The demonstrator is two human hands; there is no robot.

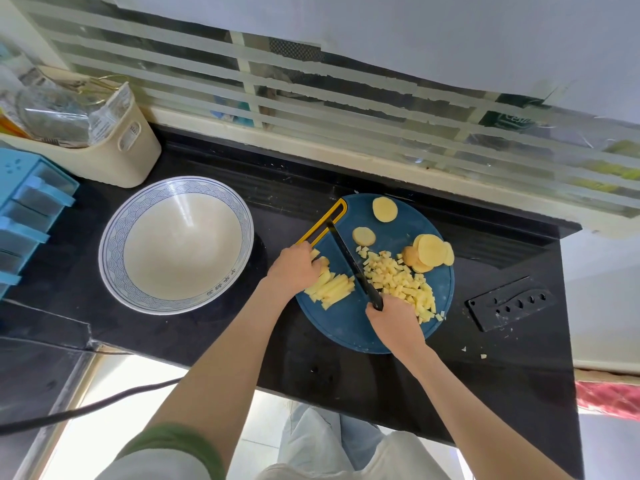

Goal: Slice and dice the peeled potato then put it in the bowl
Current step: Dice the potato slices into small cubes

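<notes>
Curled tight round the black handle of the knife (349, 261), the right hand (394, 322) held it with no gap showing. The long dark blade pointed away from the person and came down at the right-hand end of the potato sticks (332, 289). The left hand (294, 268) sat on top of those sticks, its fingers bent over them to hold them in a bunch.

All the potato was on the round blue cutting board (346, 330). Just to the right of the blade was a heap of small potato cubes (398, 280). Past that heap was a stack of round slices (429, 254), leaning on each other. Two more round slices lay apart, one near the middle (363, 235) and one at the far edge (384, 209). A few tiny bits had dropped onto the black counter (346, 375) to the right of the board.

The big white bowl (180, 237) with the blue rim stood left of the board, near it but not touching. No potato was in it yet.

So I think the job was about half done. The potato was all sliced and a good part was diced. The sticks needed chopping, the round slices needed cutting up too, and then everything had to go in the bowl.

A black knife cover (509, 306) lay on the counter, to the right of the board.
</notes>
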